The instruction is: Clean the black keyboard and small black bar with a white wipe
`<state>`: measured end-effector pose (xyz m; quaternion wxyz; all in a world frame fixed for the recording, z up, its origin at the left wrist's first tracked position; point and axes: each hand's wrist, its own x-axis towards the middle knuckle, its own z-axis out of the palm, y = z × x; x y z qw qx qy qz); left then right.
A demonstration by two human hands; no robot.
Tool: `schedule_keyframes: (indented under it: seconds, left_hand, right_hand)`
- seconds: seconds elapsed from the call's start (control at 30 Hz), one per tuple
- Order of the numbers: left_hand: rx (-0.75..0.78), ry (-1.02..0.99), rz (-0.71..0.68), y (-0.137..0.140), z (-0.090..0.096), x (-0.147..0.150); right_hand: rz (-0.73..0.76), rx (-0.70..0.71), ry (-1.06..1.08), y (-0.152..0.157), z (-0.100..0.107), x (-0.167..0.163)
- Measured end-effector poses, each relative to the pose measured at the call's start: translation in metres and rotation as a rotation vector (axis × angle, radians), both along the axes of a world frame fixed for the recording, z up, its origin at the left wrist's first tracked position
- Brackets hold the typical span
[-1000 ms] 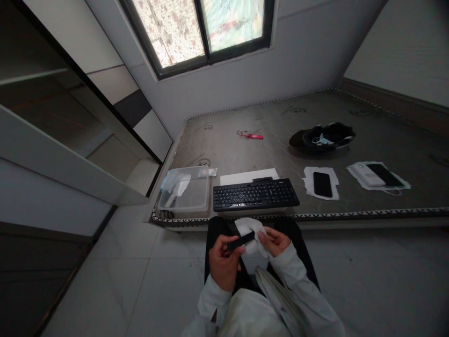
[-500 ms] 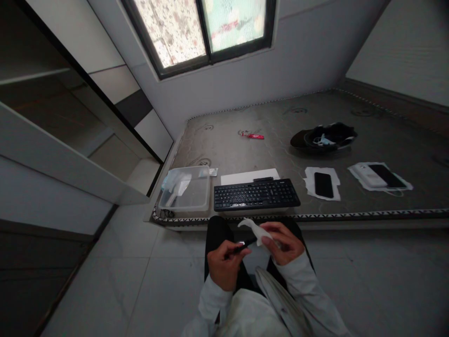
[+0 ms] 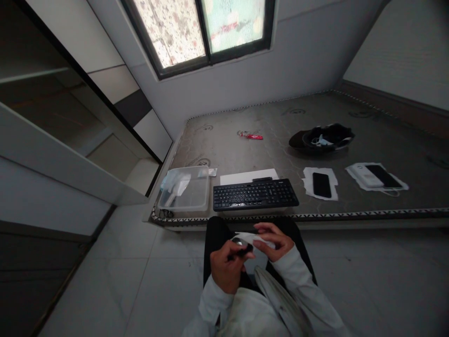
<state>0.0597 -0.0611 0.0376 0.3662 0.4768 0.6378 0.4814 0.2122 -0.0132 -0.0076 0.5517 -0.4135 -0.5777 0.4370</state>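
Straight ahead of the seated person, spreading from eleven o'clock to three around the hands, lies a wide grey-brown mattress (image 3: 220,147) with a patterned edge. Beyond it, near twelve, a dark-framed window (image 3: 209,35) lets in light. A black keyboard (image 3: 255,194) lies at twelve on the near edge of the mattress. A clear plastic box (image 3: 191,194) stands just beside it, between ten and eleven. At one o'clock rests a dark cap (image 3: 322,139) with something pale inside. Near two, two dark-screened devices lie on white sheets, the nearer being a black phone (image 3: 322,185).

Over the lap, the left hand (image 3: 226,267) has its fingers and thumb closed around a small dark object (image 3: 244,246), partly hidden, at the hands' centre. The right hand (image 3: 275,244) faces it from three o'clock, fingers bent and narrow on a thin white cloth (image 3: 249,237) beside the dark object. Farthest out, at twelve, a small red item (image 3: 255,136) lies on the mattress.
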Motion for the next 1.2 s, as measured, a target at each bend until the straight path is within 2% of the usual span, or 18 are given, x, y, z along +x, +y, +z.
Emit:
schedule_keyframes:
  seconds: [0.1, 0.2, 0.27, 0.33, 0.43, 0.57, 0.7, 0.8, 0.87, 0.97, 1.03, 1.13, 1.2]
  left_hand:
    - [-0.016, -0.029, 0.017, 0.000, -0.001, 0.001]
    - [-0.047, -0.066, 0.026, 0.000, -0.005, 0.001]
    - [-0.070, -0.117, 0.037, 0.001, -0.007, 0.000]
    - [-0.085, -0.177, 0.067, 0.001, -0.009, -0.001]
    - [-0.079, -0.270, 0.112, 0.003, -0.009, -0.001]
    - [-0.084, -0.306, 0.063, 0.008, -0.009, 0.003]
    - [-0.151, -0.118, -0.075, 0.011, -0.013, 0.006]
    - [-0.129, 0.139, -0.169, 0.011, -0.014, 0.006]
    - [-0.133, 0.222, -0.205, 0.010, -0.013, 0.006]
    - [-0.220, 0.221, -0.205, 0.008, -0.011, 0.008]
    - [-0.258, 0.205, -0.201, 0.008, -0.011, 0.009]
    - [-0.257, 0.150, -0.199, 0.007, -0.013, 0.008]
    - [-0.247, 0.044, -0.186, 0.007, -0.017, 0.008]
  right_hand:
    - [-0.042, -0.030, -0.075, 0.007, -0.013, 0.008]
    - [-0.151, -0.070, -0.113, 0.014, -0.031, 0.016]
    - [-0.194, -0.157, -0.070, 0.017, -0.043, 0.020]
    - [-0.192, -0.315, 0.027, 0.017, -0.050, 0.021]
    - [-0.169, -0.496, 0.202, 0.011, -0.050, 0.018]
    - [-0.087, -0.603, 0.365, -0.001, -0.038, 0.003]
    - [-0.027, -0.513, 0.387, -0.005, -0.026, -0.012]
    - [-0.018, -0.440, 0.264, -0.002, -0.027, -0.011]
    - [-0.001, -0.400, 0.181, 0.000, -0.031, -0.007]
    - [0.020, -0.314, 0.068, 0.000, -0.034, -0.003]
    - [0.005, -0.204, -0.021, -0.001, -0.033, -0.004]
    - [0.006, -0.024, -0.127, -0.002, -0.031, -0.006]
    - [0.052, 0.060, -0.159, -0.002, -0.031, -0.007]
